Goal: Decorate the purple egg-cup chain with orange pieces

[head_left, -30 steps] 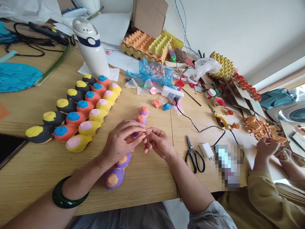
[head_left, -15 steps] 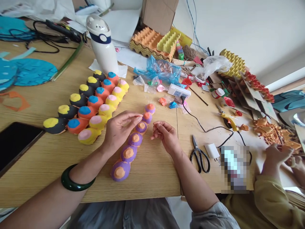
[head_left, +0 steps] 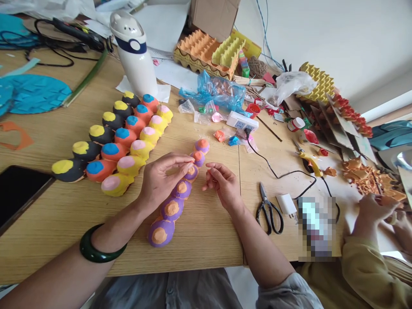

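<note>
A row of purple egg-carton cups [head_left: 172, 208] lies on the table before me, its tops covered with orange clay. The two farthest tops are a deeper, smoother orange. My left hand [head_left: 164, 176] hovers over the row's left side, thumb and fingertips pinched on what looks like a small bit of orange clay. Just right of the row, my right hand [head_left: 223, 182] is held with thumb against curled fingers; whatever they hold is too small to make out. Left of both stand rows of black cups [head_left: 86, 150], orange cups [head_left: 114, 151] and yellow cups [head_left: 131, 165] with coloured clay tops.
Scissors [head_left: 269, 210], a white charger [head_left: 286, 204] and a power strip [head_left: 242, 122] lie to the right. Wrapped clay [head_left: 220, 135] sits near the strip. A white tumbler [head_left: 137, 60] stands behind the rows; a phone [head_left: 22, 193] is far left. A co-worker's hand [head_left: 373, 212] is at right.
The view has shifted slightly, so the cup rows sit a little farther left. A bit of orange now shows at my left fingertips; both hands keep nearly the same place.
</note>
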### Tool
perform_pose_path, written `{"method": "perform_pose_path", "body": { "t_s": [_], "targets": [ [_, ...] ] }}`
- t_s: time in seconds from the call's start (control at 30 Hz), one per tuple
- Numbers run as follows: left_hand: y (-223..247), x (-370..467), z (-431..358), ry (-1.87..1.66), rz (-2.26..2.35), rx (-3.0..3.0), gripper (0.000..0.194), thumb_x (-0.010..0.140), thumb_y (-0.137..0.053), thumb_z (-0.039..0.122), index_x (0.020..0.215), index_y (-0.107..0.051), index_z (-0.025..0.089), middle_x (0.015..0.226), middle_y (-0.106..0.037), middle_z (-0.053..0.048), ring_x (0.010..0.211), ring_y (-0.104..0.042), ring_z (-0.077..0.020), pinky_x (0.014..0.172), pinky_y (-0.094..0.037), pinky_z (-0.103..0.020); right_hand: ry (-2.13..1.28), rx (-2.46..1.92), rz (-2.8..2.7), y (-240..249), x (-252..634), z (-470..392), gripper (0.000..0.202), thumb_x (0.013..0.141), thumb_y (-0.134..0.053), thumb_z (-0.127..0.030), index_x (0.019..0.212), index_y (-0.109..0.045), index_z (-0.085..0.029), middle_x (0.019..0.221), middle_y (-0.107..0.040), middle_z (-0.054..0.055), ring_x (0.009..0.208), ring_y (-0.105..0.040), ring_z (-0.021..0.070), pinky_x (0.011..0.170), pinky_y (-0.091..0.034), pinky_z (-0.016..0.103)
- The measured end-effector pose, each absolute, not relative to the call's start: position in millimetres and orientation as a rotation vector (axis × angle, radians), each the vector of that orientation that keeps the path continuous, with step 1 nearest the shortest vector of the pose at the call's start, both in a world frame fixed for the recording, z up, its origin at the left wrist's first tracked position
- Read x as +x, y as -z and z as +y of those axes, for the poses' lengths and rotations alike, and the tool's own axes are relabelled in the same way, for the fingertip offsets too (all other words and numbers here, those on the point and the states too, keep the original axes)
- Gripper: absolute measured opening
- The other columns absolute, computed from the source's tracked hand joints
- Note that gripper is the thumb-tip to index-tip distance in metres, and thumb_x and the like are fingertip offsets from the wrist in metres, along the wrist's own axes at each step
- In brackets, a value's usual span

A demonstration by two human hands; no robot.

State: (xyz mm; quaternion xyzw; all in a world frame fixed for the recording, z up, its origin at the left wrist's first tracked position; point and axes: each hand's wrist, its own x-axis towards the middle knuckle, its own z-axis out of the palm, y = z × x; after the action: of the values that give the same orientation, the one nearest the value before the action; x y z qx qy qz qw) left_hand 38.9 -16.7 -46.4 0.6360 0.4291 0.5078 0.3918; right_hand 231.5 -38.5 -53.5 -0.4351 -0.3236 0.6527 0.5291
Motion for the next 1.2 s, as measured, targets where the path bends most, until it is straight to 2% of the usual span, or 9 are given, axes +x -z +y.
{"method": "perform_pose_path", "body": {
  "t_s": [0.07,0.27,0.53,0.73,0.9,1.07,1.2],
  "targets": [
    [48.2,38.0,-16.0,-1.289,1.108,1.599,0.010,0.093,-0.073,0.039,0.102,-0.076,0.034,0.108,-0.079,-0.002,0.099,-0.077,-0.0253,0.094,-0.066,-0.046,-1.547,-1.047,-0.780,54.6,230.1,-38.9,0.026,0.081,-0.080,-0.042,0.093,-0.076,-0.019,0.069,-0.064,-0.003,0.053,-0.054,0.0090,0.054,-0.061,0.026],
    [51.3,35.6,-12.3,-1.313,1.168,1.517,0.012,0.088,-0.078,0.037,0.094,-0.073,0.029,0.101,-0.078,-0.003,0.096,-0.077,-0.0254,0.092,-0.067,-0.046,-1.566,-1.040,-0.755,60.8,229.9,-37.4,0.034,0.076,-0.088,-0.042,0.097,-0.072,-0.020,0.081,-0.074,0.000,0.060,-0.067,0.0124,0.061,-0.065,0.030],
    [53.5,36.6,-10.3,-1.262,1.205,1.450,0.015,0.090,-0.075,0.040,0.087,-0.072,0.026,0.090,-0.076,-0.003,0.084,-0.077,-0.0239,0.079,-0.069,-0.043,-1.546,-1.123,-0.833,61.3,227.4,-40.2,0.032,0.083,-0.081,-0.050,0.086,-0.072,-0.019,0.072,-0.069,-0.001,0.052,-0.062,0.0109,0.055,-0.061,0.028],
    [52.7,38.2,-9.4,-1.200,1.219,1.387,0.019,0.095,-0.071,0.042,0.093,-0.073,0.023,0.091,-0.081,-0.003,0.086,-0.079,-0.0217,0.079,-0.067,-0.032,-1.557,-1.114,-0.872,65.7,222.7,-42.5,0.030,0.082,-0.083,-0.050,0.090,-0.075,-0.022,0.080,-0.077,0.002,0.070,-0.073,0.0155,0.078,-0.064,0.033],
    [51.9,38.7,-9.7,-1.171,1.254,1.457,0.021,0.099,-0.066,0.042,0.096,-0.073,0.023,0.097,-0.082,-0.003,0.092,-0.079,-0.0217,0.083,-0.065,-0.030,-1.526,-1.134,-0.852,68.7,222.2,-41.5,0.029,0.082,-0.082,-0.049,0.096,-0.078,-0.024,0.098,-0.082,0.005,0.089,-0.078,0.0198,0.094,-0.063,0.038],
    [49.1,40.2,-10.1,-1.233,1.309,1.455,0.025,0.100,-0.062,0.043,0.103,-0.075,0.022,0.105,-0.081,-0.004,0.098,-0.077,-0.0209,0.089,-0.063,-0.031,-1.565,-1.086,-0.810,65.4,224.7,-41.3,0.033,0.083,-0.083,-0.045,0.107,-0.075,-0.025,0.104,-0.082,0.006,0.086,-0.078,0.0200,0.086,-0.066,0.039],
    [45.7,41.3,-10.8,-1.247,1.363,1.404,0.029,0.102,-0.059,0.044,0.110,-0.076,0.022,0.103,-0.080,-0.003,0.095,-0.077,-0.0184,0.089,-0.064,-0.031,-1.508,-1.090,-0.792,64.0,227.1,-39.8,0.029,0.082,-0.085,-0.042,0.100,-0.075,-0.023,0.096,-0.081,0.004,0.076,-0.077,0.0174,0.075,-0.067,0.034]
  ]
}}
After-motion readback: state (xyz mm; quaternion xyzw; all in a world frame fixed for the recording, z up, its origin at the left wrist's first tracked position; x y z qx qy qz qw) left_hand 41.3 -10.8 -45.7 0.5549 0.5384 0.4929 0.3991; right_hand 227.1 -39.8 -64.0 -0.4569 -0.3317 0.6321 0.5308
